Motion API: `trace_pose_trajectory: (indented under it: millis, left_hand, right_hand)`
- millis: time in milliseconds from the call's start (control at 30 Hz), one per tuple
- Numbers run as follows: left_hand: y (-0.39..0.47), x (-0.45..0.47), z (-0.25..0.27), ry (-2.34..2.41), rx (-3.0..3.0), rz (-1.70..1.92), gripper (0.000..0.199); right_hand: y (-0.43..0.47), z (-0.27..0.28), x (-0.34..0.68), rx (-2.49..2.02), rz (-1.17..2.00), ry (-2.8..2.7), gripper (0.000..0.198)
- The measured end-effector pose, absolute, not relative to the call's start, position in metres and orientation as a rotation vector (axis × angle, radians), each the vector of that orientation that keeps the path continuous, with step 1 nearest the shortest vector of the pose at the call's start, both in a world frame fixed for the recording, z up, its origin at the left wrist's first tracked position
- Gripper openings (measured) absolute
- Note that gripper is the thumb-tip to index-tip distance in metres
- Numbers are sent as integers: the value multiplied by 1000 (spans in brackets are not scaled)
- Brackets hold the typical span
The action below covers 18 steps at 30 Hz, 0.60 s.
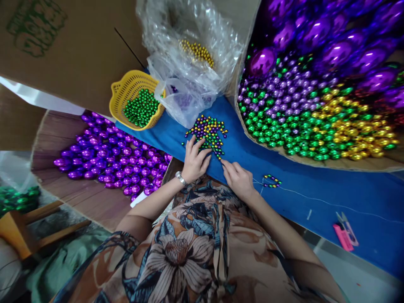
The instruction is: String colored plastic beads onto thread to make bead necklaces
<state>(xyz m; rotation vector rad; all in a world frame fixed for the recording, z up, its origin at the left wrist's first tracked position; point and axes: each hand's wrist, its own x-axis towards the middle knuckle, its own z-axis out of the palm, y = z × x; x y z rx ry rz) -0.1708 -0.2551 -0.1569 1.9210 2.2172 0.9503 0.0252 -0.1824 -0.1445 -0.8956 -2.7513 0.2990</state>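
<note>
Small gold, green and purple beads (pixel 210 126) lie in a loose pile on the blue cloth (pixel 249 147). My left hand (pixel 196 159), with a silver watch (pixel 181 178) at its wrist, rests at the pile's near side, fingers spread among the beads. Just right of it, my right hand (pixel 237 176) is closed in a pinch at the pile's lower tip, touching or close to a gold bead. White thread (pixel 303 196) runs from under this hand to the right, past a small loop of strung beads (pixel 272 181). The thread's end at my fingertips is too small to see.
A yellow basket (pixel 115 107) holds green beads. Behind the pile is a clear plastic bag (pixel 189 25) with gold beads. Boxes of shiny balls stand left (pixel 47 139) and right (pixel 284 155). Pink-handled snips (pixel 344 236) lie near the cloth's right edge.
</note>
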Motion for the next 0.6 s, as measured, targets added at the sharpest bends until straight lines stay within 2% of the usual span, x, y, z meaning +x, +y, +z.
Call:
trace_pose_trajectory:
  millis: [600]
  left_hand:
    - [-252,-179,-158,2257,1797,929,27]
  right_hand:
    - [-185,-146,9,-938,357,-2773,34]
